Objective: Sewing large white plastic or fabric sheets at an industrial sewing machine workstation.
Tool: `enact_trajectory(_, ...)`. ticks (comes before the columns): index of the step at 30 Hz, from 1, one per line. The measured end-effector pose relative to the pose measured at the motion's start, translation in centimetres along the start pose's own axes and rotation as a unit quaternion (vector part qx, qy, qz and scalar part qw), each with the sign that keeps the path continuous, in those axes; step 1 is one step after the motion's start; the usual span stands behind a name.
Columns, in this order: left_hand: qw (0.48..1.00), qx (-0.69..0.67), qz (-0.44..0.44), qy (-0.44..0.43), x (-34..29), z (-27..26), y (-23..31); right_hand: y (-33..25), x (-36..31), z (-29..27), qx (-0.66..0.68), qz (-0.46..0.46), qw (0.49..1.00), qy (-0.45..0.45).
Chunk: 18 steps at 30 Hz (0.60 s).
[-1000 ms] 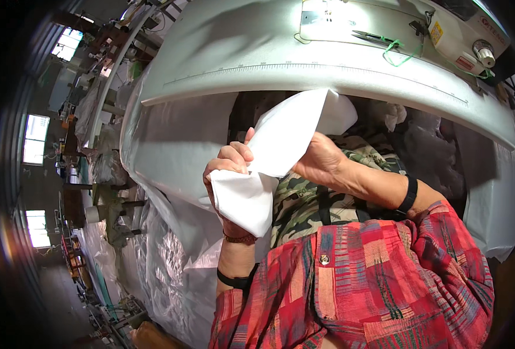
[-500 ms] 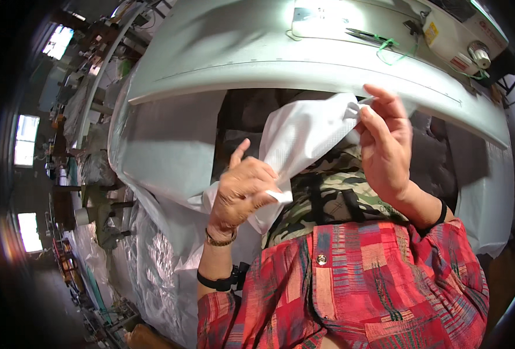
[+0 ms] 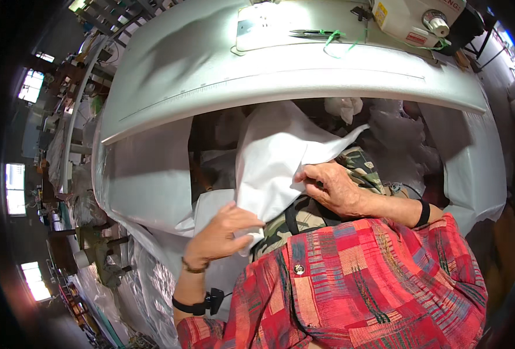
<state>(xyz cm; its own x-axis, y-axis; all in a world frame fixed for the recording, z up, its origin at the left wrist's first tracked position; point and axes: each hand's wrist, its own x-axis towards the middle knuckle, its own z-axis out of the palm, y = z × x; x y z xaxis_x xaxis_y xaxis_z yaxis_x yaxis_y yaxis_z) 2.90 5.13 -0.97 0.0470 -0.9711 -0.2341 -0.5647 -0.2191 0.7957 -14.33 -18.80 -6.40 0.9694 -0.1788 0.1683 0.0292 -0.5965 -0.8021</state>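
A thin white cloth [image 3: 275, 145] hangs over my lap, in front of the pale table edge, with one pointed corner sticking out to the right. My right hand [image 3: 334, 187] has its fingers curled in a pinch at the cloth's right edge. At the cloth's lower left edge, my left hand [image 3: 222, 231] has its fingers lying on the fabric and the thumb below, a fold of it between them. Part of the cloth's upper end lies in the shade beneath the table.
The pale sewing table [image 3: 170, 119] spans the front, with a sewing machine [image 3: 417, 23] at far right. Black thread snips [image 3: 313, 34] with green thread [image 3: 332, 39] lie beside it. Crumpled clear plastic [image 3: 153, 279] hangs at left. Several shelves and machines stand farther left.
My right hand has come down and left from the cloth's upper corner to its right edge. The cloth is spread wider, its corner let go. My left hand has moved lower and left. The view has shifted.
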Motion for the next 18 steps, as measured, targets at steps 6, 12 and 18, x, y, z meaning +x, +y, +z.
enact_trajectory(6, 0.984, -0.01, 0.124, 0.125, 4.2, -3.3, 5.2, -1.0, 0.1, 0.5, 0.092, 0.0, 0.996, 0.007)
enact_trajectory(12, 0.987, -0.048, 0.085, 0.128, 12.5, 0.5, 3.8, -0.6, -0.3, 1.8, -0.006, -0.002, 0.999, -0.041)
enact_trajectory(18, 0.993, 0.001, 0.056, 0.103, 14.9, 0.9, 3.7, 0.4, -0.3, 2.5, -0.026, -0.068, 0.997, 0.01)
